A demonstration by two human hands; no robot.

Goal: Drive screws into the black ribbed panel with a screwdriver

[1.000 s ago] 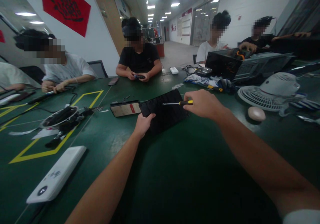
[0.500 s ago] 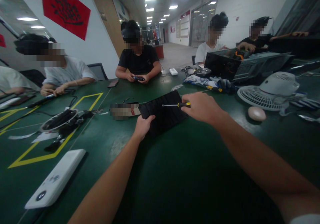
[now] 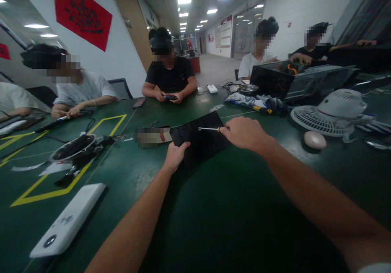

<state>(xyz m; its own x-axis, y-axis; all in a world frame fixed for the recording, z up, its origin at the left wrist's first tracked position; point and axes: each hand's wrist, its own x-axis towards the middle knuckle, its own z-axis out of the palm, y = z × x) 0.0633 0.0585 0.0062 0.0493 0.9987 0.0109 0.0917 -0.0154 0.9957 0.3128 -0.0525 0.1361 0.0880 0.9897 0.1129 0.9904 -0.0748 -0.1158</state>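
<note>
A flat black rectangular panel (image 3: 203, 149) with ridges lies tilted in front of me; its exact kind is unclear. My left hand (image 3: 176, 156) grips its left edge, thumb on top and the other fingers mostly hidden beneath. In my right hand (image 3: 248, 133) is a screwdriver (image 3: 210, 129), with fingers wrapped around its handle, of which only a bit of yellow shows. Its thin metal shaft points left across the panel, tip near the upper left part. Whether the tip touches the surface cannot be made out. Just left of the panel rests a beige, partly blurred-out item (image 3: 165, 134).
At the lower left lies a white power-bank-like device (image 3: 69, 220). Cables and a round framed part (image 3: 73, 147) sit by yellow tape. To the right are a pale mouse-like object (image 3: 315, 140), a fan (image 3: 339, 110) and an opened computer case (image 3: 275, 77). Several people sit around the green table.
My right hand has rotated around the screwdriver and now covers most of its handle. The tip stays at nearly the same place. My left hand and the panel have hardly moved.
</note>
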